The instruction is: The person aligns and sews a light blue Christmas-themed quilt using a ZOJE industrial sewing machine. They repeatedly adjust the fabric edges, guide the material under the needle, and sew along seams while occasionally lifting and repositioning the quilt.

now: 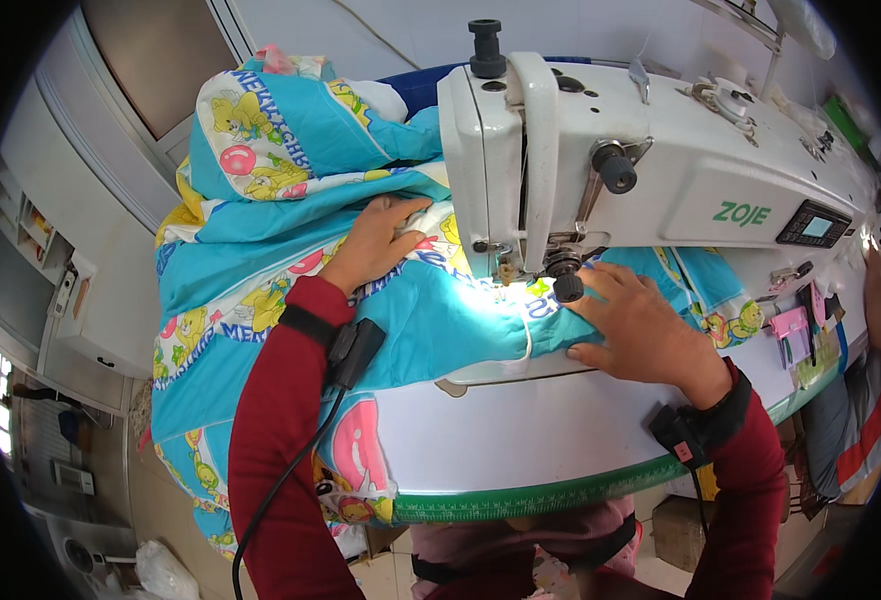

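Observation:
Turquoise quilted fabric with printed yellow bears and lettering is bunched across the table and under the head of a white ZOJE sewing machine. My left hand lies on the fabric left of the needle area, fingers spread and pressing down. On the other side of the needle, my right hand rests over the fabric by its near edge, thumb toward me. Its fingertips are partly hidden behind the machine's black knob. A lamp brightly lights the presser foot area, so detail there is washed out.
A green measuring tape runs along the front edge of the white table. Pink-handled small tools lie at the right. Another person's arm shows at the far right. Cables hang from both my wrists.

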`<move>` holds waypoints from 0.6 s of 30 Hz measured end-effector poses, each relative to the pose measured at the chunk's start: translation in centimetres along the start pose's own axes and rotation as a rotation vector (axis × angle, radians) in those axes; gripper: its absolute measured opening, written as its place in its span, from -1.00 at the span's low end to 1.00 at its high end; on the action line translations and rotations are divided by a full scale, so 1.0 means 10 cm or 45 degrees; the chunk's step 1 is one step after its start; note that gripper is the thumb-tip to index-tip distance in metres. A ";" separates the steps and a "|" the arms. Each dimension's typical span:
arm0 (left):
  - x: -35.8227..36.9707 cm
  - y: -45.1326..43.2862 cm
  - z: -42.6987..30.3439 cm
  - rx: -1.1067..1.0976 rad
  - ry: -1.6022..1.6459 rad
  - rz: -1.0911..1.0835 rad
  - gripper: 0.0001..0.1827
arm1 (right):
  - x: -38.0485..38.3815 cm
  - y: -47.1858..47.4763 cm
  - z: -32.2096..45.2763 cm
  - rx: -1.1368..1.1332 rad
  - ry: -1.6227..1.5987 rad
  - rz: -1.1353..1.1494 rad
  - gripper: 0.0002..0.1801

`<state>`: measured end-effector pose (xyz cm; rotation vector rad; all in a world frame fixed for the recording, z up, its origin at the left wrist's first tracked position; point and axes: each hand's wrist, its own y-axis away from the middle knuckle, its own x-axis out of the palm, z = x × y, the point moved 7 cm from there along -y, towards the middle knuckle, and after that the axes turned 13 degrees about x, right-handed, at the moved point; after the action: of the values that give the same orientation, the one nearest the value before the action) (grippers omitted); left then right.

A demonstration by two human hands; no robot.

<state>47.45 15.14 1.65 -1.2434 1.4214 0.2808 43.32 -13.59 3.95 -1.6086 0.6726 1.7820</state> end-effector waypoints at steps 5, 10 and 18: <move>-0.01 0.02 0.04 -0.103 0.046 0.037 -0.55 | 0.05 0.04 0.09 -0.148 -0.021 -0.077 -0.45; -0.19 -0.02 -0.23 -0.018 -0.018 0.181 -0.60 | 0.07 0.07 0.11 -0.189 -0.065 -0.156 -0.47; -0.16 0.19 -1.91 0.262 -0.216 0.099 -0.56 | 0.10 0.07 -0.01 -0.195 -0.105 -0.231 -0.50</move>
<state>34.67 2.20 7.85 -0.9753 1.3181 0.2790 42.81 -14.00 2.86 -1.6298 0.3474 1.7896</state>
